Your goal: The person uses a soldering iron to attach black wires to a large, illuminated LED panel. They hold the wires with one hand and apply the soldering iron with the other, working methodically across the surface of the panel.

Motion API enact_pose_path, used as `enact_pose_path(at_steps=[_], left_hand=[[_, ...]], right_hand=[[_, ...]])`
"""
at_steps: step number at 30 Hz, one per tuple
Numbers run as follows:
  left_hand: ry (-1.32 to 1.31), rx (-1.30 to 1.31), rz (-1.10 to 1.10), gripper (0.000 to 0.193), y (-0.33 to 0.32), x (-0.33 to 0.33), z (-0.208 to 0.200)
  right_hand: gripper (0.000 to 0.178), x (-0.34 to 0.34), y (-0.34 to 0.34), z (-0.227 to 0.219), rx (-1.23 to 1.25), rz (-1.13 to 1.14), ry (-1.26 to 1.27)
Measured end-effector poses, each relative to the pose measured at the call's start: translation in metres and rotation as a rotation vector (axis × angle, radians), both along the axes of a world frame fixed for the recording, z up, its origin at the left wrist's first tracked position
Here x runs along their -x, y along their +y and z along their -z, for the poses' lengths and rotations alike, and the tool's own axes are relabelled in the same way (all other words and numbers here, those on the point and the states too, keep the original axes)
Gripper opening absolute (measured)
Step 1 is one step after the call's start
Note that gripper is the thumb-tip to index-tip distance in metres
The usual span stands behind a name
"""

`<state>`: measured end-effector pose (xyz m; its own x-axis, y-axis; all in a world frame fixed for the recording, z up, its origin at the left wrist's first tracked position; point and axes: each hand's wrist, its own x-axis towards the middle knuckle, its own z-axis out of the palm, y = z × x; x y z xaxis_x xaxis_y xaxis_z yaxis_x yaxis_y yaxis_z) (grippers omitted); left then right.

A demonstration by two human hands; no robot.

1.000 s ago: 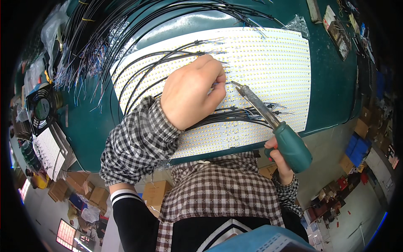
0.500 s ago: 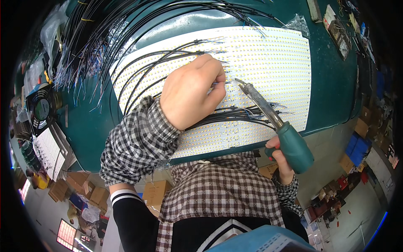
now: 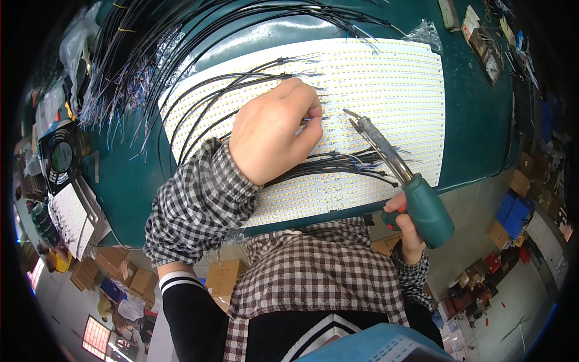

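My left hand [image 3: 271, 130] is closed in a pinch over the middle of a white LED board [image 3: 386, 78] covered with rows of small yellow chips. A thin wire [image 3: 321, 119] of a black cable seems to be between thumb and forefinger, mostly hidden by the fingers. My right hand [image 3: 410, 238] grips a green soldering gun [image 3: 427, 212] from below. Its metal tip [image 3: 353, 117] points up and left, just right of my left fingertips and apart from them. Several black cables [image 3: 208, 96] with bared thin ends lie across the board; another bunch [image 3: 344, 164] lies nearer me.
A thick bundle of black cables [image 3: 120, 54] lies at the back left of the green table [image 3: 476, 133]. A black fan [image 3: 60, 154] and a stack of white sheets [image 3: 75, 217] are at the left. A soldered-stained metal box [image 3: 482, 48] sits back right. Cardboard boxes [image 3: 226, 276] stand below.
The soldering gun's tip has moved a little to the right, away from my left fingertips. My left hand stays nearly in place, still pinched.
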<state>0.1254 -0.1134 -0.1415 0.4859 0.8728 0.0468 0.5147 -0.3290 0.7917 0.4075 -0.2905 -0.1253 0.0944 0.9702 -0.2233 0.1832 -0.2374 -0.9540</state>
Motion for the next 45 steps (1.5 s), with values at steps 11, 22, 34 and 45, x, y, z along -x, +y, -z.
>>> enact_pose_path(at_steps=[11,22,34,45], left_hand=[[0.127,-0.228,0.157,0.021,-0.042,0.01,-0.022],[0.086,-0.07,0.125,0.015,-0.041,-0.001,-0.009],[0.218,-0.117,-0.078,0.014,-0.054,0.012,-0.017],[0.141,-0.13,0.041,0.018,-0.036,-0.001,-0.012]], right_hand=[[0.057,0.001,0.002,-0.004,-0.05,0.131,0.2],[0.063,-0.001,-0.001,-0.001,-0.1,0.147,0.177],[0.066,-0.007,-0.001,0.008,-0.18,0.112,0.159],[0.064,-0.014,-0.004,0.014,-0.213,0.066,0.206]])
